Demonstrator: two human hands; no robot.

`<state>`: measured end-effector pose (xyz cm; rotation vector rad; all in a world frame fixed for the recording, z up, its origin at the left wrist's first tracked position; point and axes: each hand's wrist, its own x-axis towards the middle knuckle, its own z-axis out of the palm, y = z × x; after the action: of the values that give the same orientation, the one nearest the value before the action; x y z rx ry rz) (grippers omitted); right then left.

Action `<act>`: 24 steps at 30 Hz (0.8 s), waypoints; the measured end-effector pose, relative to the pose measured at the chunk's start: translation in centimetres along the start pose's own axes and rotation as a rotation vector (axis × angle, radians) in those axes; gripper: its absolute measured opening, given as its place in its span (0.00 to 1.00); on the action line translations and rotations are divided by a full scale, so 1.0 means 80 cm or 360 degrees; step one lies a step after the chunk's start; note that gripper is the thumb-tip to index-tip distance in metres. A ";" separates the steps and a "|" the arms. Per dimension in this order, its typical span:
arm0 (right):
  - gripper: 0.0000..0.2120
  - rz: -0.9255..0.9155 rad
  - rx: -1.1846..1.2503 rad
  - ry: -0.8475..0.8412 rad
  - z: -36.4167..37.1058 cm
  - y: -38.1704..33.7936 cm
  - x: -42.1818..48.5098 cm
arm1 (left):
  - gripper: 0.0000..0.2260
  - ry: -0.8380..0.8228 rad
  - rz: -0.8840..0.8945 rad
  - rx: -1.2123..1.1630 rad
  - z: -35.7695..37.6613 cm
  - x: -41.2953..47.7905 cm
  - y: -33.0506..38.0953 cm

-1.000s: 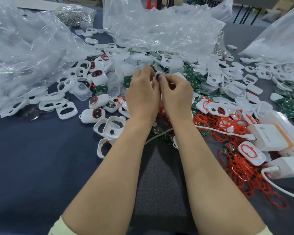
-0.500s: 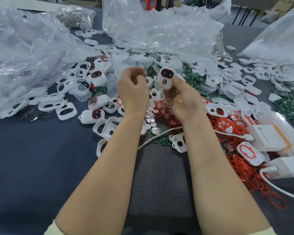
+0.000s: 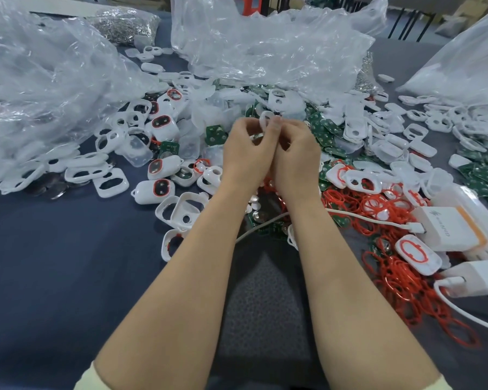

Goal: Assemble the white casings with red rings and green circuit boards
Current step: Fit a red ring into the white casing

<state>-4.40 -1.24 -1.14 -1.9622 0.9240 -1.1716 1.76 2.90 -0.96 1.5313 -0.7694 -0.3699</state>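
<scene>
Above the counter (image 3: pixel 40 263) centre, over loose parts: one white casing (image 3: pixel 266 119), pinched between left grip (image 3: pixel 245 156) and right grip (image 3: pixel 296 159), fingers curled, hands touching. Red rings (image 3: pixel 400 280) heaped right; green circuit boards (image 3: pixel 324 130) just beyond both grips.

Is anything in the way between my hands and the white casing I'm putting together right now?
Nothing visible is. The left hand and right hand are pressed together, with the white casing pinched between them. Its looped end sticks up just above the fingertips.
</scene>
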 end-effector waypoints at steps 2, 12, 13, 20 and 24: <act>0.11 -0.0067 -0.0056 -0.0101 0.004 -0.004 -0.003 | 0.10 0.0076 -0.0142 -0.0141 -0.004 0.004 -0.002; 0.13 0.0219 0.0473 -0.0255 -0.021 -0.022 0.003 | 0.03 0.0383 -0.0300 -0.0153 -0.031 0.018 -0.003; 0.12 0.0246 0.0467 -0.0336 -0.027 -0.022 0.003 | 0.03 0.0407 -0.0294 -0.0147 -0.034 0.019 -0.004; 0.04 0.0130 -0.0853 -0.1353 -0.050 -0.026 0.003 | 0.05 0.0392 -0.0350 -0.0409 -0.034 0.019 -0.004; 0.06 -0.0022 -0.1106 -0.1349 -0.030 -0.036 -0.008 | 0.07 0.0374 -0.0446 -0.0648 -0.033 0.018 0.001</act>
<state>-6.13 0.40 1.83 -2.6455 0.8816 0.0977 4.45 3.93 -0.26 1.2660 -0.2715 -0.5093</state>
